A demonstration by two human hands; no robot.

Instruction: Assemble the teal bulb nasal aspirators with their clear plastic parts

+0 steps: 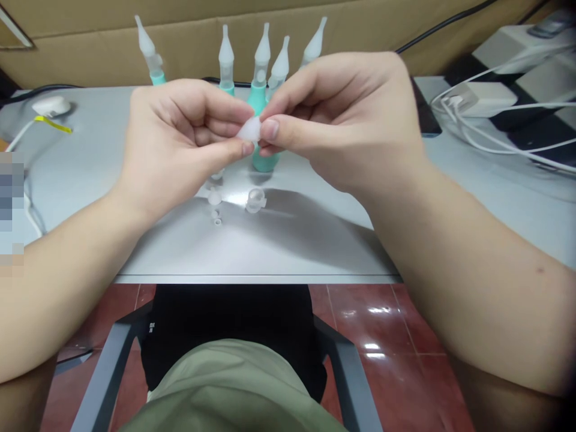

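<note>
My left hand (180,138) and my right hand (337,120) meet above the table, both pinching a small white translucent tip (250,129) between thumb and fingers. Its narrow end is hidden among the fingers. Directly behind it stands a teal bottle body (265,161), partly covered by my hands. Below my hands lie a clear round cap-like part (255,200), another translucent piece (215,195) and a tiny ring (218,221). Several upright teal bottles with white pointed tips stand behind, one (226,60) near the middle and one (147,48) farther left.
A white plug-like device (51,106) with a yellow tie lies at the left. White chargers (488,98) and tangled cables occupy the right, beside a dark flat device (427,111). A cardboard panel (189,54) borders the back; the table's front edge (256,279) faces my lap.
</note>
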